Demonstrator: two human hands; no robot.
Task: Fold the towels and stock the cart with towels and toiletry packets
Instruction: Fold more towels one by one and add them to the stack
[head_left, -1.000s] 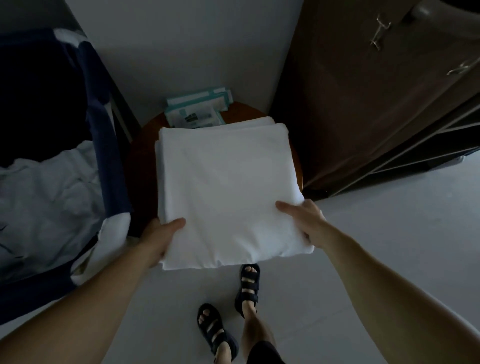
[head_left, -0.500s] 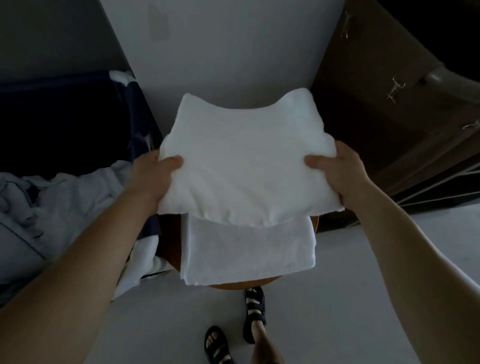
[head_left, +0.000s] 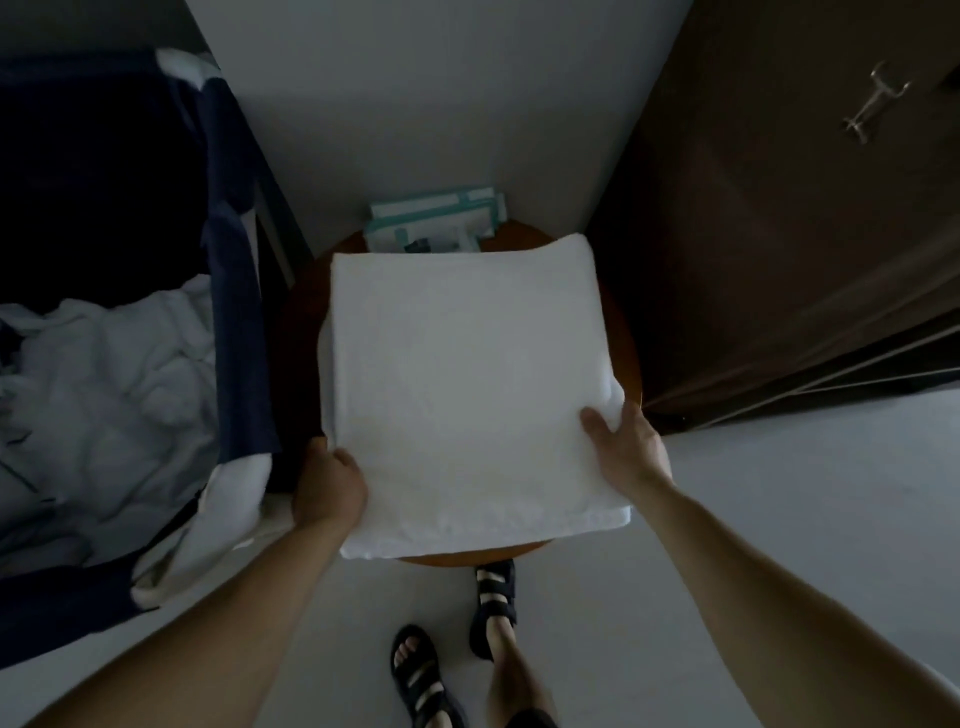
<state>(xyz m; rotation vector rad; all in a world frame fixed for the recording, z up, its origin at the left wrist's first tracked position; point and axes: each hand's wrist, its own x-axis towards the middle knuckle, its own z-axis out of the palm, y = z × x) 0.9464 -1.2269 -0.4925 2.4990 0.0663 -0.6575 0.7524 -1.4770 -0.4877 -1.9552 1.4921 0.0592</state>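
- A dark blue fabric bin (head_left: 236, 312) fills the left side, its near wall standing just beside the tabletop's left edge.
- Crumpled white linen (head_left: 114, 374) lies heaped inside the bin, and a white flap hangs over its near corner.
- The left hand (head_left: 327, 483) grips the near left corner of the towels, thumb on top. The other fingers are tucked under the edge, out of sight, so their spread cannot be told.
- The folded white towels (head_left: 467, 389) lie flat on a round wooden tabletop (head_left: 621, 332) in the middle. They cover most of it and overhang its near rim. A lower layer peeks out along the left side and at the near right corner. I cannot tell whether the hands hold the top layer alone or the whole pile.
- Teal-and-white packets (head_left: 436, 223) sit at the far edge of the tabletop, against the pale wall (head_left: 441, 104). The towels' far edge hides their near ends.
- Two feet in dark strapped sandals (head_left: 493, 597) stand on the floor (head_left: 779, 519) below the tabletop's near rim, the right foot closer to it.
- The right hand (head_left: 628, 452) grips the near right edge of the towels, thumb lying on top and fingers curled round the side.
- A dark brown wardrobe (head_left: 779, 234) stands just beside the tabletop on the right, with a metal handle (head_left: 872, 111) high on its door.
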